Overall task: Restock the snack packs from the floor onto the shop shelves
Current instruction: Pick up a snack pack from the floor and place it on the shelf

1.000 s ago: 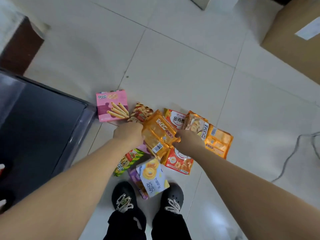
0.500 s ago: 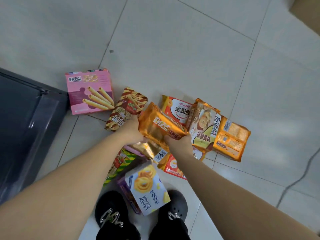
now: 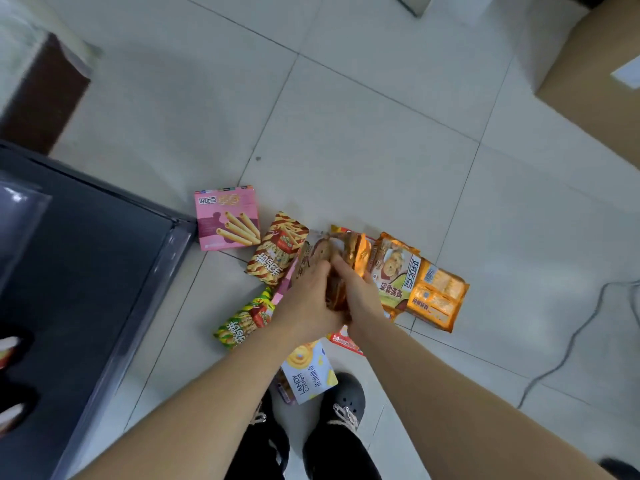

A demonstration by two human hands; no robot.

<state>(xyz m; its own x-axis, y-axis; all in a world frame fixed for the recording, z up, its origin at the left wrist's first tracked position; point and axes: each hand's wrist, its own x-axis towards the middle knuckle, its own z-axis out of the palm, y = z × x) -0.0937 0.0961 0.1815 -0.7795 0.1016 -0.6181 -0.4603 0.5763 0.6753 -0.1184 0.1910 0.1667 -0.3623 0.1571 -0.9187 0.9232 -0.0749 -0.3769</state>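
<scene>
Several snack packs lie in a heap on the tiled floor in front of my feet. My left hand [image 3: 308, 299] and my right hand [image 3: 360, 292] are pressed together around an orange biscuit pack [image 3: 346, 258], held upright and lifted off the pile. To the left lie a pink wafer-stick box [image 3: 227, 216], a striped brown pack [image 3: 277, 258] and a green striped pack [image 3: 244, 320]. At the right lie a cookie pack [image 3: 394, 271] and an orange cracker pack [image 3: 438, 296]. A pale Landy box [image 3: 308, 372] rests by my shoes. A red pack [image 3: 343, 341] peeks out under my right wrist.
A dark shelf base [image 3: 86, 271] fills the left side, its corner close to the pink box. A cardboard box [image 3: 595, 74] stands at the top right. A grey cable [image 3: 571, 341] trails over the floor at the right. My black shoes [image 3: 343, 403] stand below the pile.
Both hands have closed in from the ends of the orange pack and turned it upright, lifting it. The view has pulled back from the floor.
</scene>
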